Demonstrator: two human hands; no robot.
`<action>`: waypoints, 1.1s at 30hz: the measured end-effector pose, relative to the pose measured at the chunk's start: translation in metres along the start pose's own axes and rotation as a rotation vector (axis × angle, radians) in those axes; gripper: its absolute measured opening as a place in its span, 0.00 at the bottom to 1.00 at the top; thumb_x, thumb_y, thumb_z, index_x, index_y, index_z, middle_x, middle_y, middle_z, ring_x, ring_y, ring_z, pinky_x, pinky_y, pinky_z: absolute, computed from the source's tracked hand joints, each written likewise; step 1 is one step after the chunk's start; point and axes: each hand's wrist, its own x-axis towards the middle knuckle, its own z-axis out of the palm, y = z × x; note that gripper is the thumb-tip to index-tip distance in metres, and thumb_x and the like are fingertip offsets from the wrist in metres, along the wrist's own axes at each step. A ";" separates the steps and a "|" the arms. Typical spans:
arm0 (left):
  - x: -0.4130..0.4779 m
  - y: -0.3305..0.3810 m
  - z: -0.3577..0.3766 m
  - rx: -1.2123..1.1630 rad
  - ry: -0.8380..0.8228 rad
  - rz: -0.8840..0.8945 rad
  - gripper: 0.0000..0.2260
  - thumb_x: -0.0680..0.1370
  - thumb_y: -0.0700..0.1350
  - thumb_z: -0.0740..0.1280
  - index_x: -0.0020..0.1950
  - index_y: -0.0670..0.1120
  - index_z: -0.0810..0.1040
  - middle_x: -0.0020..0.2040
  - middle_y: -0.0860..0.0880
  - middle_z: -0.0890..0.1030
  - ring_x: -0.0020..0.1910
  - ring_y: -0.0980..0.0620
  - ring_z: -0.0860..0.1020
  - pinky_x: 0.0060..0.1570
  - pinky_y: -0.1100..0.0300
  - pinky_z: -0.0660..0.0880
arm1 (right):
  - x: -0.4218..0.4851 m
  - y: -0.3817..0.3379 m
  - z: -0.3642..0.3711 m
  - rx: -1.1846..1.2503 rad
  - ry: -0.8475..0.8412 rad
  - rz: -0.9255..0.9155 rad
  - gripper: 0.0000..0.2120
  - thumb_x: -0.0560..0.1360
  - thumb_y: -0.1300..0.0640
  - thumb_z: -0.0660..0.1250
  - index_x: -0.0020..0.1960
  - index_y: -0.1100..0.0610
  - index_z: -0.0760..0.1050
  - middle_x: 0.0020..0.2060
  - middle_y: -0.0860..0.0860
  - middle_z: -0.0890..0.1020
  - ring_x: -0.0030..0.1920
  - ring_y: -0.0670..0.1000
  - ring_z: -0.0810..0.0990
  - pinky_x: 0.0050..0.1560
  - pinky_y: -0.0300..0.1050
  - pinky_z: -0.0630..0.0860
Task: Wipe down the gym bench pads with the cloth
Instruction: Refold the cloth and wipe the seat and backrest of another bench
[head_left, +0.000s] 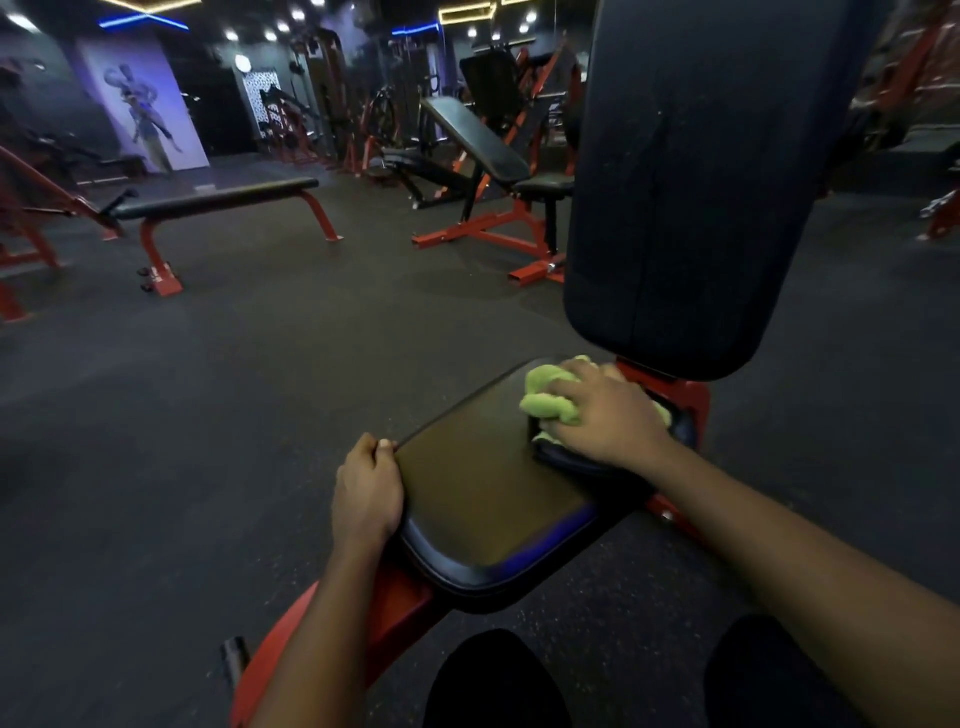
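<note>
A black seat pad (483, 493) on a red frame sits in front of me, low in the head view. Behind it rises the tall black back pad (696, 171), upright. My right hand (608, 410) presses a crumpled green cloth (545, 397) onto the far end of the seat pad, close under the back pad. My left hand (366, 493) grips the seat pad's left edge, fingers curled over the rim. Part of the cloth is hidden under my right hand.
A flat bench (218, 200) with red legs stands on the dark rubber floor (208, 415) at the left. An incline bench (478, 140) stands further back at the centre. More red machines line the far wall. My dark-clothed knees (493, 680) show at the bottom.
</note>
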 end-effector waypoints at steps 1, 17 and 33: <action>0.000 0.003 -0.001 0.060 -0.010 -0.012 0.12 0.81 0.50 0.57 0.40 0.47 0.71 0.44 0.44 0.79 0.47 0.41 0.77 0.48 0.47 0.74 | -0.008 0.008 -0.006 -0.011 -0.056 0.024 0.28 0.71 0.29 0.65 0.68 0.38 0.74 0.75 0.43 0.66 0.69 0.57 0.69 0.64 0.55 0.72; 0.015 0.144 0.044 0.292 -0.812 0.366 0.17 0.77 0.47 0.69 0.65 0.45 0.78 0.59 0.47 0.81 0.58 0.48 0.79 0.59 0.54 0.76 | -0.024 0.044 -0.066 0.715 -0.207 0.350 0.17 0.70 0.49 0.80 0.53 0.53 0.80 0.50 0.52 0.83 0.49 0.49 0.82 0.48 0.44 0.78; 0.099 0.265 -0.014 -0.020 -0.143 0.788 0.04 0.79 0.46 0.67 0.52 0.48 0.76 0.41 0.53 0.77 0.40 0.53 0.73 0.38 0.61 0.68 | 0.049 0.059 -0.176 0.834 0.158 0.062 0.12 0.73 0.56 0.78 0.48 0.55 0.75 0.42 0.51 0.82 0.44 0.48 0.80 0.45 0.45 0.75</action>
